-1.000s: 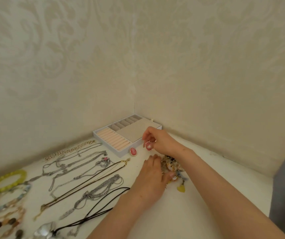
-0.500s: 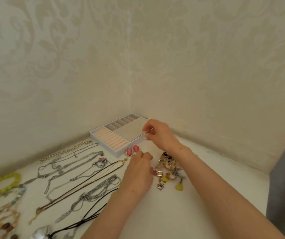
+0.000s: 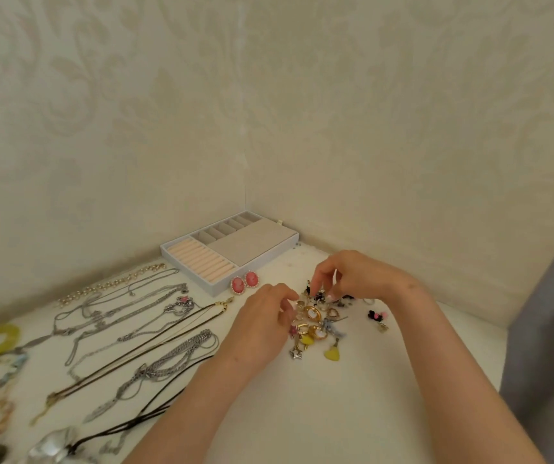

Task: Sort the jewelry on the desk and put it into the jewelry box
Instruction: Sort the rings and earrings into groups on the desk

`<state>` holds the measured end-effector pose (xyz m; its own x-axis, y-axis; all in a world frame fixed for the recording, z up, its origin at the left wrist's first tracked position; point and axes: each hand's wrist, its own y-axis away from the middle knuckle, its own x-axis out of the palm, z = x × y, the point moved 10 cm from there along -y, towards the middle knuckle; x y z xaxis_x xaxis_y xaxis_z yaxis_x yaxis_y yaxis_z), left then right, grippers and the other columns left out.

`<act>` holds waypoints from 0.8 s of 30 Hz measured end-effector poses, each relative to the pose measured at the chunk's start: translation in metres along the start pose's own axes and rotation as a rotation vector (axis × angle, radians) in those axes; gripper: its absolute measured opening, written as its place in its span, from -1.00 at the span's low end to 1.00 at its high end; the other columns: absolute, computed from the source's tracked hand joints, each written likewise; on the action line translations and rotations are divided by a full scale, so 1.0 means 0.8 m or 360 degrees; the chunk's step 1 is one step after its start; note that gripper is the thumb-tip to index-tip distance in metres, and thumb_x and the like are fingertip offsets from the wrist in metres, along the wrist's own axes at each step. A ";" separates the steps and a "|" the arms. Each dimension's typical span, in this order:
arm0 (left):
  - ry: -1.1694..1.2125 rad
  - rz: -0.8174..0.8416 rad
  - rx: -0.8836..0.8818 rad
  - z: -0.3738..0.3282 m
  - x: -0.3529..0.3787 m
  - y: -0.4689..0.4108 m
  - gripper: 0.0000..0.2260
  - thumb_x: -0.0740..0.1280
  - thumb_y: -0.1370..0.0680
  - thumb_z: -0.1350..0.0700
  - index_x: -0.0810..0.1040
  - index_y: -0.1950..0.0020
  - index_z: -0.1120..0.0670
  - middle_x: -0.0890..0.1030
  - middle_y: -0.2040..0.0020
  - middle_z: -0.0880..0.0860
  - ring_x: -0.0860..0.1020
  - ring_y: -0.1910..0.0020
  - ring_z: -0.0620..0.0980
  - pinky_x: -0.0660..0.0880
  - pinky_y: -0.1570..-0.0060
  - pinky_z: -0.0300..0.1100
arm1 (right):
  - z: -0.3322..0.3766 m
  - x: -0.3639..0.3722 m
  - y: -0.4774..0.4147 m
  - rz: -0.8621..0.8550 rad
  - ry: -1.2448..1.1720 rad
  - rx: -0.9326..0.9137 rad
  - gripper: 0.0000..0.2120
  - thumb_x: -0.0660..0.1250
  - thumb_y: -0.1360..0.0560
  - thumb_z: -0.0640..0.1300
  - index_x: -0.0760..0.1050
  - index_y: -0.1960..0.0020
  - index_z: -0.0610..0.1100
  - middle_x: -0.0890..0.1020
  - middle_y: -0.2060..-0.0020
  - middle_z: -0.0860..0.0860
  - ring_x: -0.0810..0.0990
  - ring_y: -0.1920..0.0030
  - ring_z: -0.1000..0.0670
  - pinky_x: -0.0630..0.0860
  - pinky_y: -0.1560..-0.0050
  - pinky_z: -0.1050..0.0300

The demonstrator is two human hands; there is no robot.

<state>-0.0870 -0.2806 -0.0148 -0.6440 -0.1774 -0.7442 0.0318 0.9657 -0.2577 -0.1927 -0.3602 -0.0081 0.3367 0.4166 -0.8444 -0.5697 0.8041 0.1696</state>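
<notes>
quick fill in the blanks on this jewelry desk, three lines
1. ____ pink oval earrings lie beside the jewelry box.
2. The jewelry box sits in the far ____ of the desk.
3. The necklaces are laid out to the ____ of the left hand.
Missing words: two; corner; left.

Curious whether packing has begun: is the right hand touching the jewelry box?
Apart. Head view shows bare desk between the right hand and the jewelry box.
</notes>
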 end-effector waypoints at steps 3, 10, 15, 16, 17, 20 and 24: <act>-0.0113 -0.0081 0.0164 -0.016 -0.001 0.001 -0.74 0.18 -0.61 0.15 0.44 -0.29 -0.01 0.41 -0.13 -0.06 0.40 -0.08 -0.12 0.35 -0.07 -0.26 | -0.004 -0.017 -0.002 -0.0243 -0.0100 0.0022 -0.81 0.40 -0.44 -0.31 0.61 0.11 -0.03 0.53 0.27 0.02 0.46 0.29 0.07 0.42 0.26 0.22; -0.0206 -0.0025 0.0167 -0.015 0.010 0.002 -0.77 0.16 -0.62 0.17 0.47 -0.23 -0.02 0.42 -0.11 -0.08 0.40 -0.11 -0.12 0.37 -0.09 -0.21 | -0.019 -0.017 -0.011 -0.0384 -0.0069 0.0094 -0.79 0.36 -0.49 -0.29 0.61 -0.03 -0.03 0.55 0.20 0.06 0.50 0.23 0.13 0.38 0.28 0.32; -0.0127 -0.0016 0.0097 -0.007 0.008 -0.003 -0.82 0.21 -0.59 0.20 0.53 -0.10 0.00 0.43 0.01 -0.07 0.42 0.05 -0.14 0.37 0.04 -0.28 | -0.016 -0.013 -0.013 -0.0333 -0.0062 0.0084 -0.78 0.40 -0.44 -0.30 0.60 0.05 0.01 0.55 0.25 0.09 0.50 0.25 0.12 0.38 0.29 0.28; -0.0101 -0.0011 0.0076 -0.005 0.008 -0.005 -0.84 0.23 -0.59 0.18 0.54 -0.08 0.00 0.44 0.03 -0.06 0.42 0.08 -0.16 0.35 0.07 -0.30 | -0.015 -0.012 -0.013 -0.0326 -0.0065 0.0076 -0.77 0.39 -0.44 -0.31 0.60 0.05 0.01 0.55 0.26 0.09 0.50 0.25 0.11 0.38 0.28 0.28; -0.0081 -0.0011 0.0060 -0.003 0.007 -0.006 -0.87 0.25 -0.58 0.16 0.55 -0.05 -0.01 0.44 0.05 -0.07 0.43 0.11 -0.17 0.34 0.09 -0.32 | -0.015 -0.012 -0.013 -0.0323 -0.0066 0.0070 -0.76 0.39 -0.44 -0.32 0.60 0.06 0.02 0.55 0.27 0.09 0.50 0.25 0.11 0.38 0.28 0.27; -0.0047 -0.0031 0.0024 0.000 0.004 -0.007 -0.94 0.30 -0.55 0.11 0.53 0.05 -0.05 0.45 0.11 -0.10 0.46 0.18 -0.21 0.36 0.16 -0.36 | -0.015 -0.018 -0.011 -0.0371 -0.0063 0.0048 -0.72 0.36 -0.43 -0.35 0.59 0.09 0.04 0.56 0.29 0.10 0.50 0.28 0.12 0.40 0.30 0.26; -0.0027 0.0019 -0.0019 0.004 0.008 -0.005 -0.91 0.33 -0.51 0.11 0.48 0.09 -0.10 0.49 0.14 -0.13 0.48 0.20 -0.22 0.40 0.20 -0.33 | -0.007 -0.023 -0.005 -0.0356 -0.0168 -0.0056 -0.59 0.30 -0.43 -0.42 0.59 0.17 0.12 0.58 0.22 0.07 0.47 0.30 0.12 0.47 0.24 0.17</act>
<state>-0.0889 -0.2864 -0.0207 -0.6305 -0.1689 -0.7576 0.0305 0.9699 -0.2416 -0.2009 -0.3734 0.0038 0.5328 0.2732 -0.8009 -0.4971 0.8670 -0.0350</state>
